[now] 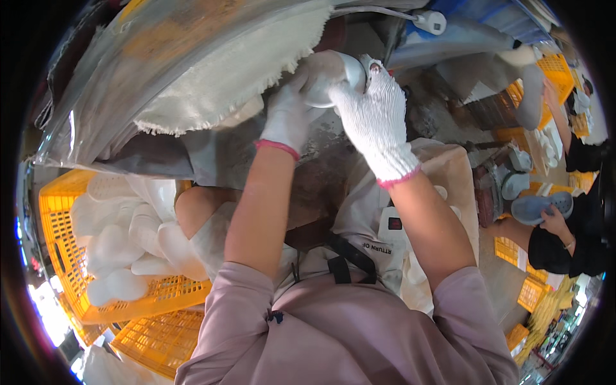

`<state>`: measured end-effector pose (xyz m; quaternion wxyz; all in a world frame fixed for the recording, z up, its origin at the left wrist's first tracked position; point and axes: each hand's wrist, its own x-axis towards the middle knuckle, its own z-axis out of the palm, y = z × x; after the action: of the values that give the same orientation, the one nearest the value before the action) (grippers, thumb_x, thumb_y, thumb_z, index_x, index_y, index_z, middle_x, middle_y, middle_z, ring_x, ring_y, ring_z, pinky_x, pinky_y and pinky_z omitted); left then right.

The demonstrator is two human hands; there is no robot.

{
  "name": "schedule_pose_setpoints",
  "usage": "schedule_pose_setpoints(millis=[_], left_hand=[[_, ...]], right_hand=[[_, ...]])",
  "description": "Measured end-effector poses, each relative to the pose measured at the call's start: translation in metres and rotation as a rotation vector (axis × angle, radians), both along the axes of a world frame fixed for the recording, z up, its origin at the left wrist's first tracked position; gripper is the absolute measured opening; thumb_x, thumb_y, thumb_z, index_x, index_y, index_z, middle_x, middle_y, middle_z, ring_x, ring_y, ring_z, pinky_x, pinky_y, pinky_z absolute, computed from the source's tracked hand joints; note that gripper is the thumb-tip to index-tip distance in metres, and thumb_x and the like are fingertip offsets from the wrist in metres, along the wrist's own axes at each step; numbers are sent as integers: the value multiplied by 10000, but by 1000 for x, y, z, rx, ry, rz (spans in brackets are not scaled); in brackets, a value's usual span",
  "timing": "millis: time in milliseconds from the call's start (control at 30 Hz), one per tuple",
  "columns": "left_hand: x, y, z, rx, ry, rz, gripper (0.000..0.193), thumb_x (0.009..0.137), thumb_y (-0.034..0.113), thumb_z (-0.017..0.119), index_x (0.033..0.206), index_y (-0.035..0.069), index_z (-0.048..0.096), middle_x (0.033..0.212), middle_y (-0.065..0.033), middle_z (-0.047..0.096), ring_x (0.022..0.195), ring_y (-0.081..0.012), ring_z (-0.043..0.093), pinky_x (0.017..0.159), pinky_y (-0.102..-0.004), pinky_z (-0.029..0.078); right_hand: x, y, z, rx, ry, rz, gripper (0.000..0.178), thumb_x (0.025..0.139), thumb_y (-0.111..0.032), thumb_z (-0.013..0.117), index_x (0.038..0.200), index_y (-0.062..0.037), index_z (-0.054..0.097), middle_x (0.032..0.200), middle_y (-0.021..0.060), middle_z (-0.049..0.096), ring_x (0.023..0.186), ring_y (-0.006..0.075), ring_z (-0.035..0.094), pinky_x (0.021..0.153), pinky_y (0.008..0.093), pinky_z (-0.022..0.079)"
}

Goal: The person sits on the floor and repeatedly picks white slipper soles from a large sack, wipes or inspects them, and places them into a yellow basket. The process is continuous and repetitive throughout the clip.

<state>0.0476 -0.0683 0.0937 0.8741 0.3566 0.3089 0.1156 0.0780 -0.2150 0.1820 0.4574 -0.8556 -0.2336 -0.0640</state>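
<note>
Up ahead of my body, both hands hold a white clog, smooth and rounded, partly covered by my fingers. My left hand, in a white knitted glove with a pink cuff, closes on its left side and is blurred by motion. On the other side my right hand, gloved the same way with a worn, dirty fingertip, grips the clog between thumb and fingers. Close to the left hand hangs the frayed edge of a thick white cloth.
A yellow crate of white clogs stands at my left, with another yellow crate below it. Clear plastic sheeting drapes at upper left. At right, another person's hand holds a grey-blue clog near more yellow crates.
</note>
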Motion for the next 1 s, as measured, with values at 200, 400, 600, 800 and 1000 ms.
schedule_pose_setpoints(millis=[200,400,600,800,1000], left_hand=[[-93,66,3,1139,421,-425,681,1019,489,724,1426,-48,627,1357,-161,707,1255,-252,653,1099,-364,486],[-79,-21,15,668,0,-208,383,990,151,799,1303,-47,704,1135,-56,753,971,-102,682,853,-294,568],[-38,-6,16,-49,-115,-99,467,988,266,783,1322,-42,676,1212,-151,740,1116,-254,702,983,-387,579],[-114,-12,10,-483,-298,2,741,1033,676,519,1310,0,640,1230,-214,700,1091,-392,698,949,-531,591],[-75,27,-3,-231,-193,263,598,1075,579,466,1254,41,656,1134,-170,719,982,-354,687,897,-455,572]], right_hand=[[40,25,-30,17,324,67,506,860,-369,688,1008,114,712,962,349,717,950,481,721,861,497,573],[3,26,5,274,554,202,461,828,-294,742,1081,90,700,1065,304,714,1040,459,689,914,492,537],[-59,-40,29,-751,-600,539,547,800,-207,789,1313,-66,661,1310,155,674,1400,448,525,1207,653,329],[-108,-36,-11,-349,-518,662,516,859,-145,774,1367,-127,682,1171,63,752,833,240,742,705,354,613],[-91,48,-6,-365,-521,526,422,912,-180,757,1329,-173,702,1029,107,763,750,287,738,631,394,593]])
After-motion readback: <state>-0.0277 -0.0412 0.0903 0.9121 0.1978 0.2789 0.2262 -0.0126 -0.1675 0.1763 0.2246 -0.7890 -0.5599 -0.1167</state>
